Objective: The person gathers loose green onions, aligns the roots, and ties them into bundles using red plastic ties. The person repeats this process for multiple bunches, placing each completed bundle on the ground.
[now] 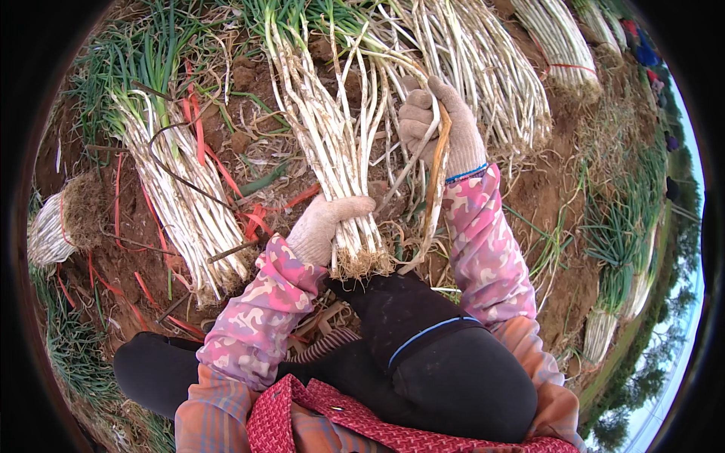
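Observation:
Wrapped round the lower stems of a loose bunch of long white scallions (331,136) is my left hand (323,226), in a beige knit glove. The bunch's roots hang just above my black-clad knee, and its green tops point away from me. My right hand (430,122), gloved the same way, closes on a stalk with brown, dried outer leaves (439,164) trailing down toward my knee. Just beyond that hand lies a large heap of white scallion stems (481,68), roots toward me.
At the left, another scallion bunch (175,187) lies by a bent metal rod (175,181) and red plastic strips (198,124). Tied bundles rest at the far left (51,226) and upper right (561,51). More scallions (612,283) lie along the right. People (645,51) are far off.

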Motion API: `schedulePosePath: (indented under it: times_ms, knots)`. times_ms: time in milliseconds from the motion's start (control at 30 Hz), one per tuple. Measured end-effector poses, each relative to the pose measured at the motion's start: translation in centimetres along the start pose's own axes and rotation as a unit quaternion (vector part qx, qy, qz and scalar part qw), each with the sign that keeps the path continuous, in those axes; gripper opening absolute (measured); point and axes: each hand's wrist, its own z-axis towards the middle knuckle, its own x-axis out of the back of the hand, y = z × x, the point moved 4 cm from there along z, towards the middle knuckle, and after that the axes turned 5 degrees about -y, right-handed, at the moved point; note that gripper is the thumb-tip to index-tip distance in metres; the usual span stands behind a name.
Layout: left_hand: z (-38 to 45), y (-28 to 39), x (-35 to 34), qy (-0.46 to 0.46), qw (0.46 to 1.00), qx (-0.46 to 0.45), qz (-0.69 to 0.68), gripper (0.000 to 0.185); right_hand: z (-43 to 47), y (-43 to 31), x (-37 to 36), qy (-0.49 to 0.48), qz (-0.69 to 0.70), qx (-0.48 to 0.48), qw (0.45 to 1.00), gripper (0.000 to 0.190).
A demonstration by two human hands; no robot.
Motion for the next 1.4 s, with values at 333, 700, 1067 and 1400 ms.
schedulePosePath:
  times_ms: [333, 700, 1067, 1400]
  knots:
    - [-1.2, -1.0, 0.7, -0.041, 0.995, 0.057, -0.073, 0.049, 2.1, -0.5, -1.5, 0.171, -0.389, 0.2, 0.883, 0.032]
    - [-2.8, -0.9, 0.9, 0.014, 1.0, 0.021, -0.01, 0.058, 3.8, 5.4, -1.2, 0.18, -0.436, 0.314, 0.824, 0.044]
    - [-5.5, 2.1, 1.2, -0.099, 0.981, -0.1, -0.13, 0.061, -7.7, 10.9, -1.9, -0.001, -0.508, -0.166, 0.845, 0.053]
    - [-8.5, 2.6, -0.6, -0.048, 0.993, -0.04, -0.103, 0.046, -10.1, 10.6, -6.2, 0.018, -0.589, -0.33, 0.737, 0.054]
